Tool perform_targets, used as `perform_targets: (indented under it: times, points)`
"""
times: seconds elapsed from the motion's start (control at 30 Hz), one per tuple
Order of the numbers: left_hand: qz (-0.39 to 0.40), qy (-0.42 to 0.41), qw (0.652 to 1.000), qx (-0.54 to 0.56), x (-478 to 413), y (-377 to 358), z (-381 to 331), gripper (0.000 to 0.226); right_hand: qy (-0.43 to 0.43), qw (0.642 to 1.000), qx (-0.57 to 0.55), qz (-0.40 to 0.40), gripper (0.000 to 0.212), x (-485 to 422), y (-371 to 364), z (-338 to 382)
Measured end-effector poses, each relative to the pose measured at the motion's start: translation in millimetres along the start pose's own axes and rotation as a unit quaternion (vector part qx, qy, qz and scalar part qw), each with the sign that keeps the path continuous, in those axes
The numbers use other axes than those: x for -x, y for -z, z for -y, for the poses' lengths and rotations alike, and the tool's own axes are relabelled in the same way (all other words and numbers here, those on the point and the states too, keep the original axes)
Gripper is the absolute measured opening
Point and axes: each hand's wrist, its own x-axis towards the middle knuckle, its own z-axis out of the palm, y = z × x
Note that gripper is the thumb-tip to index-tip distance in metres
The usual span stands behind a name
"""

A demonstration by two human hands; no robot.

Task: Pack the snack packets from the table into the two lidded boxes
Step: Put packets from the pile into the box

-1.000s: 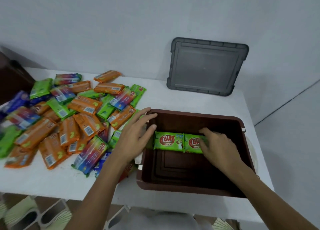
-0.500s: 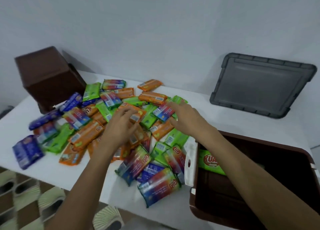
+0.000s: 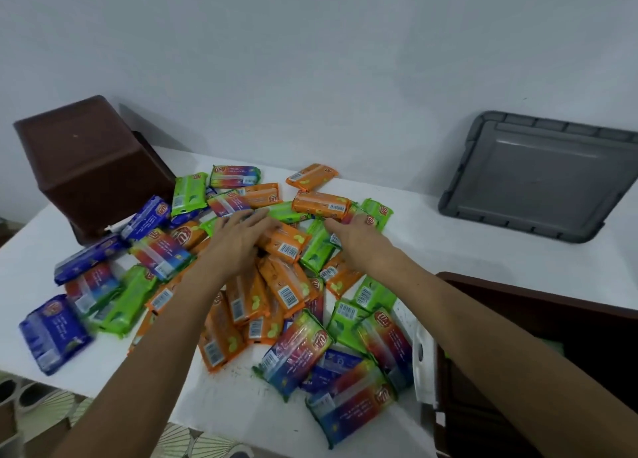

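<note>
A heap of snack packets, orange, green, blue and rainbow-coloured, covers the middle and left of the white table. My left hand lies palm down on the heap with its fingers spread over an orange packet. My right hand rests beside it on green packets, fingers apart, gripping nothing that I can see. An open brown box stands at the lower right, its inside mostly hidden by my right forearm. A second brown box sits tipped at the back left.
A grey lid leans against the wall at the back right. A white latch hangs on the open box's left wall. The table's front edge runs under my forearms, with patterned floor below it.
Both hands left the open box, where they had been placing green packets, and moved left onto the heap. The view swung left, bringing the second box into sight.
</note>
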Motion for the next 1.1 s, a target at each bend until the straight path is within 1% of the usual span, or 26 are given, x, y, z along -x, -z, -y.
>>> perform_targets:
  times: [0.07,0.13,0.17,0.27,0.3,0.33,0.4,0.43,0.5,0.57,0.63,0.73,0.8,0.87,1.0,1.03,1.1]
  points:
    - [-0.026,-0.03,0.999,0.019,1,-1,3,0.052,0.013,0.999,0.011,-0.036,0.063,5,3,-3]
    - [-0.082,-0.057,0.993,0.062,3,0,4,0.04,0.015,0.997,-0.011,-0.076,0.067,10,8,-10]
    - [-0.112,-0.067,0.987,0.09,3,2,3,0.036,0.011,0.995,-0.024,-0.098,0.064,12,13,-15]
    - [-0.164,-0.094,0.966,0.175,2,9,-8,0.032,0.007,0.983,-0.08,-0.165,0.037,23,27,-33]
    - [-0.178,-0.096,0.959,0.198,3,12,-13,0.031,0.012,0.978,-0.112,-0.175,0.033,29,32,-40]
    - [-0.197,-0.097,0.952,0.216,3,15,-19,0.03,0.018,0.973,-0.145,-0.181,0.032,37,36,-46]
    - [-0.24,-0.101,0.933,0.248,4,20,-31,0.026,0.022,0.953,-0.226,-0.199,0.034,57,43,-57]
    - [-0.255,-0.103,0.922,0.272,5,22,-39,0.025,0.017,0.938,-0.277,-0.207,0.033,69,46,-63]
    - [-0.27,-0.094,0.895,0.343,11,27,-57,0.024,0.004,0.894,-0.395,-0.213,0.029,96,50,-73]
    - [-0.27,-0.076,0.867,0.411,19,32,-77,0.023,0.004,0.837,-0.502,-0.217,0.028,124,52,-85]
    - [-0.258,-0.066,0.838,0.477,28,35,-102,0.022,0.005,0.795,-0.565,-0.221,0.028,154,52,-101]
    - [-0.243,-0.063,0.798,0.548,40,35,-141,0.021,0.001,0.765,-0.607,-0.213,0.03,202,46,-126]
    - [-0.204,-0.045,0.768,0.606,47,32,-166,0.022,-0.013,0.748,-0.634,-0.197,0.033,231,36,-141]
    - [-0.169,-0.034,0.746,0.643,55,29,-190,0.023,-0.032,0.733,-0.657,-0.173,0.035,254,23,-155]
    - [-0.12,-0.031,0.725,0.677,67,20,-230,0.023,-0.057,0.709,-0.692,-0.123,0.041,278,-9,-172]
    - [-0.11,-0.031,0.729,0.675,69,17,-238,0.024,-0.059,0.699,-0.705,-0.107,0.043,278,-17,-174]
    - [-0.111,-0.033,0.753,0.648,72,11,-248,0.027,-0.058,0.684,-0.723,-0.076,0.044,274,-29,-174]
